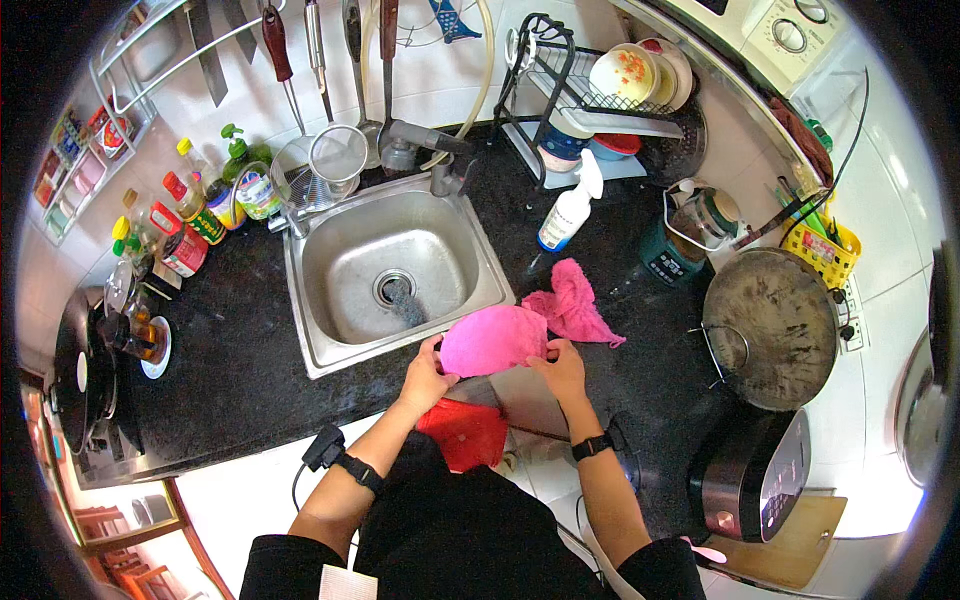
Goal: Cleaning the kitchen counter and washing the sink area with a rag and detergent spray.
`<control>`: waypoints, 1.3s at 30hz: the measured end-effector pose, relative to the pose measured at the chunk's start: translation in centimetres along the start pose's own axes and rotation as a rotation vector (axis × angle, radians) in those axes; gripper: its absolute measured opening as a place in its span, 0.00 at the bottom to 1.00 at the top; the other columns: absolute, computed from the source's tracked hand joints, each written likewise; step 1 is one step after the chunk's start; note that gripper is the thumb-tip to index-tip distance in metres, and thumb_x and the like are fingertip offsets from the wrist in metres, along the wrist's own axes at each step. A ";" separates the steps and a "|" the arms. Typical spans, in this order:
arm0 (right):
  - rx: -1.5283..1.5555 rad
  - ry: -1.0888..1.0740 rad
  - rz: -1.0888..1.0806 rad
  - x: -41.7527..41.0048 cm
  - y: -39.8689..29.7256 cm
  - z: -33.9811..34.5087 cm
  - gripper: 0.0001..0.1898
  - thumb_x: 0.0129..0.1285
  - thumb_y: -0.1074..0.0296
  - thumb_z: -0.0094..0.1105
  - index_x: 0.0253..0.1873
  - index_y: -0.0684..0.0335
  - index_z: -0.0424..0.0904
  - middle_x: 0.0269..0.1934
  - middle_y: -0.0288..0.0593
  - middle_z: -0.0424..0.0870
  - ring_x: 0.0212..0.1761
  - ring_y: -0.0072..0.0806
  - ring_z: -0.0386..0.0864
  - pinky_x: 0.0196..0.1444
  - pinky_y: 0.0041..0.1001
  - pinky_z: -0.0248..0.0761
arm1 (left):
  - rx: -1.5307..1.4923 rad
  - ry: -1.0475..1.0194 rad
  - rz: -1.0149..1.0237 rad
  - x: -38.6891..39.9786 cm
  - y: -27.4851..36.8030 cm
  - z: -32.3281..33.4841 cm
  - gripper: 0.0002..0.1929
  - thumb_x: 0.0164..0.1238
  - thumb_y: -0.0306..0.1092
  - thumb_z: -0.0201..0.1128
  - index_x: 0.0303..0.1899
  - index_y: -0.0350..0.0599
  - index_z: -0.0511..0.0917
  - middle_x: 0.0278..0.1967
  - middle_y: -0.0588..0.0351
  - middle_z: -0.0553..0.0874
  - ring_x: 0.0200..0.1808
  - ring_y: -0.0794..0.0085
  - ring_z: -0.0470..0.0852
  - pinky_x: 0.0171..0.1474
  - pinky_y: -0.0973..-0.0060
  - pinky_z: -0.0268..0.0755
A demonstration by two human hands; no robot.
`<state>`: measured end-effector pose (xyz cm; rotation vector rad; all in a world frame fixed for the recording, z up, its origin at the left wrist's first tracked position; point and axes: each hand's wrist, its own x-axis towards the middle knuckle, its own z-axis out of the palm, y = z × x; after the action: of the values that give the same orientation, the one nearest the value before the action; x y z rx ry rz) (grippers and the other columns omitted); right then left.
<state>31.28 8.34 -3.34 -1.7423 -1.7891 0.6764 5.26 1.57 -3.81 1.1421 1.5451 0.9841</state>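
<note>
A pink cloth (495,339), folded into a rounded pad, is held between my two hands just in front of the sink's near right corner. My left hand (424,379) grips its left end, thumb on the near side. My right hand (560,367) pinches the right end. Just beyond my right hand, a second, darker pink cloth (574,304) lies crumpled on the black countertop (225,382). The stainless steel sink (360,262) has a dark grey clump (406,304) at its drain. A white spray bottle (568,217) stands behind the crumpled cloth.
Several sauce bottles (184,247) line the left wall. A dish rack (592,112) with bowls stands at the back right. To the right are a blender (679,236), a large round lid (772,330) and a rice cooker (750,476). A red bin (465,435) sits below the counter edge.
</note>
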 end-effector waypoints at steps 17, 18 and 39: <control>0.902 -0.060 0.185 3.2 -8.3 -6.5 0.13 0.67 0.66 0.58 0.54 0.61 0.72 0.36 0.31 0.76 0.35 0.17 0.76 0.36 0.23 0.75 | -0.707 -0.072 0.102 -1.0 10.6 -8.1 0.28 0.64 0.17 0.57 0.66 0.43 0.65 0.44 0.54 0.84 0.45 0.70 0.83 0.53 0.72 0.74; 0.880 -0.138 0.200 3.6 -9.0 -6.4 0.14 0.68 0.66 0.58 0.54 0.61 0.71 0.36 0.32 0.76 0.36 0.18 0.76 0.35 0.24 0.76 | -0.799 -0.134 -0.001 -1.2 10.9 -8.9 0.27 0.66 0.18 0.56 0.66 0.43 0.66 0.45 0.53 0.83 0.46 0.69 0.83 0.53 0.71 0.76; 0.414 -0.471 -0.887 3.7 -38.3 11.5 0.15 0.50 0.76 0.67 0.46 0.63 0.82 0.33 0.46 0.80 0.36 0.37 0.78 0.41 0.32 0.72 | 0.692 1.045 0.379 -13.5 10.5 -33.8 0.20 0.51 0.13 0.59 0.46 0.44 0.82 0.34 0.47 0.80 0.38 0.56 0.81 0.43 0.68 0.74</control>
<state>-4.39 10.90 14.90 -0.4303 -2.2469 0.9889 -23.71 -11.23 16.95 1.5279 2.7131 1.4853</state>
